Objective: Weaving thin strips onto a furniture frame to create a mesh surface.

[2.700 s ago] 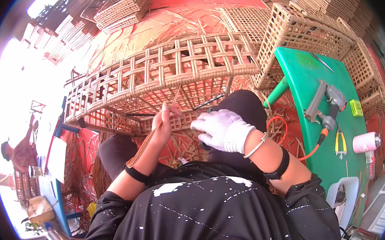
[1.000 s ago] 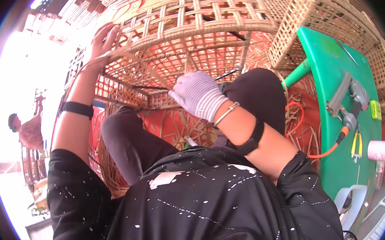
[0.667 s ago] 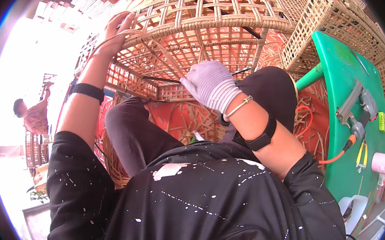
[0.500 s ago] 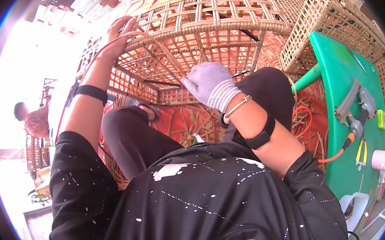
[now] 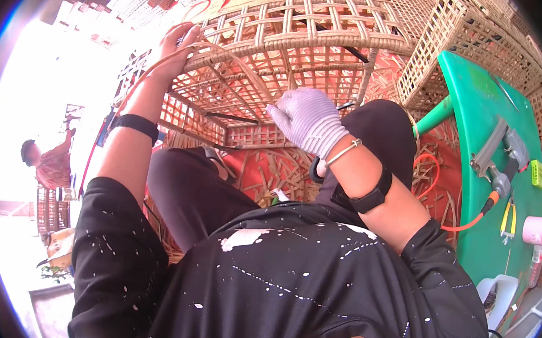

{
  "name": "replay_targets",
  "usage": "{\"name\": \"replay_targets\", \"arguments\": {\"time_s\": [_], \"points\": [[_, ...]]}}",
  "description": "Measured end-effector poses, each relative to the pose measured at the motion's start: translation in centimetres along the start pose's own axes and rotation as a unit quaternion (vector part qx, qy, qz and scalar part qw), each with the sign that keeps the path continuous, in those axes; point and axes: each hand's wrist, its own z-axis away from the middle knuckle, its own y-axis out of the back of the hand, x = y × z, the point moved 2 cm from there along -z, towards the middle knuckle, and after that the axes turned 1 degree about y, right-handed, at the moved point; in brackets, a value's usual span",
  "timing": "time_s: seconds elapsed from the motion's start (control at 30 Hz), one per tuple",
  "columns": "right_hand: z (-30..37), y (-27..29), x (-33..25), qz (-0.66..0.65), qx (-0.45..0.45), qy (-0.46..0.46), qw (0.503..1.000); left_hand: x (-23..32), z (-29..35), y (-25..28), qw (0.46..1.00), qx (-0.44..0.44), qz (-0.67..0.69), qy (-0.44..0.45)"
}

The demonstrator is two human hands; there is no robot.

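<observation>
1 flat, pliant strip [image 5: 248, 69] bows across upper centre, against a lattice-woven, thick-rimmed basket [image 5: 299, 40]. The bare left hand [image 5: 173, 54] half-curls at the basket's left end, its hold unclear; the right hand [image 5: 307, 114], gloved in ribbed knit, is closed on the strip.

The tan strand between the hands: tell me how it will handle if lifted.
The tan strand likely bends easily, since it bows in a smooth arc between the left hand and the gloved right hand. It is probably light, being thin, and might snag on the open lattice of the woven frame.
</observation>
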Motion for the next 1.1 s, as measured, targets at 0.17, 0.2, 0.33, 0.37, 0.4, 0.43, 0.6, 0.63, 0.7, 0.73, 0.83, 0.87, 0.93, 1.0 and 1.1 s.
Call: {"name": "replay_targets", "arguments": {"time_s": [0.17, 0.2, 0.33, 0.37, 0.4, 0.43, 0.6, 0.63, 0.7, 0.73, 0.83, 0.87, 0.93, 1.0, 1.1], "points": [[-0.2, 0.5, 0.5, 0.0, 0.02, -0.016, 1.0, 0.6, -0.3, 0.1, 0.999, 0.002, -0.04, -0.021], [-0.2, 0.4, 0.4, 0.0, 0.024, -0.013, 1.0, 0.5, -0.3, 0.1, 0.999, -0.007, -0.041, -0.017], [-0.5, 0.2, -0.3, 0.003, 0.027, -0.01, 1.0, 0.1, -0.2, 0.1, 0.999, 0.0, -0.032, -0.019], [-0.5, 0.1, -0.5, 0.0, 0.033, -0.01, 0.999, 0.0, -0.2, 0.1, 0.999, -0.005, -0.029, -0.02], [-0.4, 0.0, -0.7, 0.003, 0.027, -0.016, 1.0, -0.1, -0.2, 0.1, 0.999, -0.008, -0.022, -0.028], [-0.4, 0.0, -0.8, 0.007, 0.027, -0.021, 0.999, -0.1, -0.2, 0.1, 0.999, -0.014, -0.019, -0.033], [0.0, -0.2, -0.7, 0.02, -0.002, -0.052, 0.998, 0.2, -0.3, 0.1, 0.997, 0.017, -0.047, -0.055], [0.2, -0.2, -0.6, 0.038, -0.014, -0.064, 0.997, 0.3, -0.3, 0.0, 0.998, 0.009, -0.014, -0.053], [0.6, -0.3, -0.5, 0.04, -0.01, -0.075, 0.996, 0.5, -0.2, -0.1, 0.998, 0.014, -0.006, -0.063], [0.9, -0.4, -0.5, 0.039, -0.004, -0.078, 0.996, 0.4, -0.2, 0.0, 0.999, 0.012, -0.011, -0.048], [1.6, -0.7, -0.9, 0.069, 0.015, -0.046, 0.996, 0.2, 0.0, -0.2, 0.998, 0.009, -0.004, -0.056], [1.9, -0.8, -1.0, 0.074, 0.022, -0.037, 0.996, 0.1, 0.0, -0.2, 0.998, 0.005, 0.009, -0.058], [2.2, -1.3, -1.3, 0.088, 0.002, -0.037, 0.995, -0.2, 0.0, -0.5, 0.998, 0.012, 0.017, -0.06], [2.4, -1.8, -1.8, 0.109, -0.01, -0.028, 0.994, -0.3, 0.2, -0.7, 0.995, 0.034, 0.017, -0.096], [2.5, -2.1, -3.2, 0.125, 0.019, 0.008, 0.992, 0.0, 0.7, -0.7, 0.993, 0.043, 0.038, -0.105]]}}
